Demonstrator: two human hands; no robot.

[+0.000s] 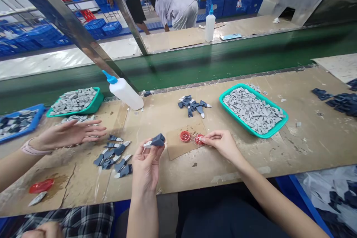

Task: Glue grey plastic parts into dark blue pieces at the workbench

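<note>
My left hand (147,165) grips a dark blue-grey plastic clip-like part (158,140) with a light grey tab (147,144) at one end, raised above the table. Thumb and fingertips of my right hand (224,144) are pinched together at a small red dish (199,139) holding tiny shiny bits. Whatever may be between those fingertips is too small to make out. Beside it is another red dish (185,136), also with tiny bits, both on a piece of cardboard (178,151). A cluster of similar dark parts (192,105) lies just beyond.
At right stands a green tray (281,123) of grey pieces. A co-worker's open hand (75,132) reaches in from the left over more dark parts (114,156). A white bottle (126,93) leans near the metal post. Behind runs a green conveyor belt (178,65).
</note>
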